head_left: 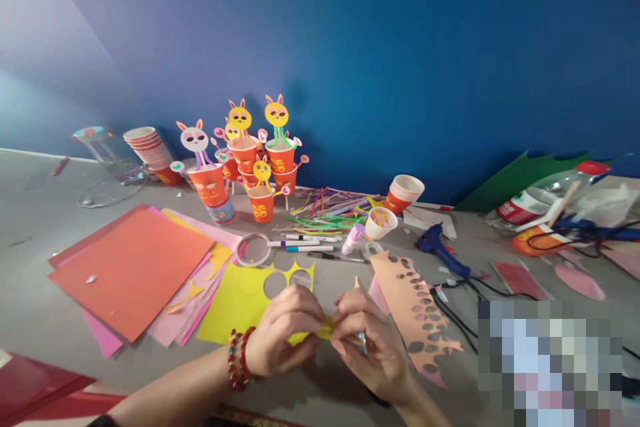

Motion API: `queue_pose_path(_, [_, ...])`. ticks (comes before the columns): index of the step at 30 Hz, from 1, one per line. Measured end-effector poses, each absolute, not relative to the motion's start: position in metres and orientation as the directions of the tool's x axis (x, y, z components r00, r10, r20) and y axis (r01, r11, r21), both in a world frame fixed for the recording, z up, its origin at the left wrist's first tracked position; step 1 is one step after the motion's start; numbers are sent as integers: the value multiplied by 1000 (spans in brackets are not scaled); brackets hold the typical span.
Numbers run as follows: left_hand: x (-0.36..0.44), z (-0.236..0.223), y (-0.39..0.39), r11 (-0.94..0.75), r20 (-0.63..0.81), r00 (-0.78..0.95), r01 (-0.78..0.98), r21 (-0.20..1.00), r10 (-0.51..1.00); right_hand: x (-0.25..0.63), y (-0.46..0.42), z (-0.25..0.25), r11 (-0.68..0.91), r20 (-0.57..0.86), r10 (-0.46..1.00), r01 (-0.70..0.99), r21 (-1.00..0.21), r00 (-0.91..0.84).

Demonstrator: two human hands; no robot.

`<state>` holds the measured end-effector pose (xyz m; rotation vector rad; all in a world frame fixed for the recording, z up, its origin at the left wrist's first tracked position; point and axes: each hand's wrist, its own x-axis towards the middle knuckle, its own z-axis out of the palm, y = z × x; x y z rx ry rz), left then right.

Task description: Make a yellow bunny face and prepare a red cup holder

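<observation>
Head view: small yellow paper piece (327, 329) at lower centre of frame, bridging fingertips of both hands. Left hand (287, 330) pinches its left end, thumb and fingers together on it; right hand (373, 340) pinches right end likewise. Piece's full outline hidden by fingers. Small shiny object (361, 343) at right palm, too unclear to name. Yellow sheet (225, 300) with round cut-outs left of centre, partly behind left hand. Peach sheet (400, 287), many holes, lower right of centre. Cups with rabbit faces, upper left of centre.
</observation>
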<state>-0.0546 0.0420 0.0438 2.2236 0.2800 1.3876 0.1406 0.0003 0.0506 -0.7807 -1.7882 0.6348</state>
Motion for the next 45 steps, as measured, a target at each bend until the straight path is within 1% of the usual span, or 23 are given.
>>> queue_pose_path(3, [-55, 44, 42, -880, 792, 478, -77, 468, 379, 140, -1, 50, 671, 618, 740, 222, -707, -267])
queue_pose_path(5, [-55, 43, 41, -879, 788, 486, -78, 471, 379, 139, -2, 51, 661, 607, 749, 225, -716, -266])
queue_pose_path(12, [-56, 38, 41, -861, 781, 477, -91, 500, 403, 136, -3, 52, 545, 495, 824, 142, -826, -277])
queue_pose_path(15, [-56, 37, 41, -859, 777, 483, -94, 504, 404, 138, -3, 51, 455, 411, 860, 91, -886, -302])
queue_pose_path(18, [-55, 37, 42, -862, 780, 476, -86, 500, 406, 142, -4, 49, 326, 299, 891, 24, -945, -342])
queue_pose_path(22, [-54, 40, 42, -866, 787, 472, -93, 491, 396, 144, -3, 44, 187, 215, 900, -108, -976, -380])
queue_pose_path(24, [-54, 42, 41, -858, 785, 470, -101, 503, 404, 143, 0, 39, 166, 232, 916, -217, -962, -328])
queue_pose_path(26, [-54, 42, 40, -827, 764, 462, -106, 552, 451, 143, 5, 33, 196, 255, 953, -314, -929, -161])
queue_pose_path(27, [-53, 40, 40, -791, 737, 451, -104, 603, 503, 143, 8, 31, 216, 250, 966, -328, -920, -63])
queue_pose_path(28, [-53, 39, 39, -735, 696, 430, -103, 670, 575, 144, 9, 29, 226, 236, 972, -305, -925, 6])
queue_pose_path(29, [-51, 36, 39, -659, 642, 397, -113, 744, 656, 145, 10, 28, 225, 225, 974, -256, -940, 32])
queue_pose_path(31, [-48, 31, 40, -464, 495, 322, -171, 869, 807, 147, 10, 29, 214, 218, 976, -122, -969, -24])
queue_pose_path(32, [-47, 28, 40, -366, 418, 290, -216, 905, 861, 147, 9, 30, 218, 222, 972, -54, -974, -79])
queue_pose_path(34, [-44, 24, 41, -209, 292, 256, -307, 929, 921, 145, 7, 32, 240, 228, 961, 67, -968, -157])
queue_pose_path(37, [-42, 21, 42, -89, 198, 252, -387, 918, 947, 141, 6, 32, 257, 231, 961, 188, -948, -150])
queue_pose_path(38, [-42, 20, 42, -60, 180, 264, -406, 912, 948, 140, 6, 31, 245, 222, 966, 195, -950, -132])
queue_pose_path(40, [-42, 20, 42, 3, 142, 302, -434, 901, 943, 139, 8, 29, 179, 165, 982, 153, -972, -97])
queue_pose_path(42, [-42, 19, 42, 65, 93, 327, -441, 895, 940, 139, 10, 30, 75, 71, 996, 60, -995, -57])
queue_pose_path(45, [-43, 20, 45, 132, 13, 306, -447, 885, 952, 140, 11, 32, -92, -89, 995, -90, -992, -34])
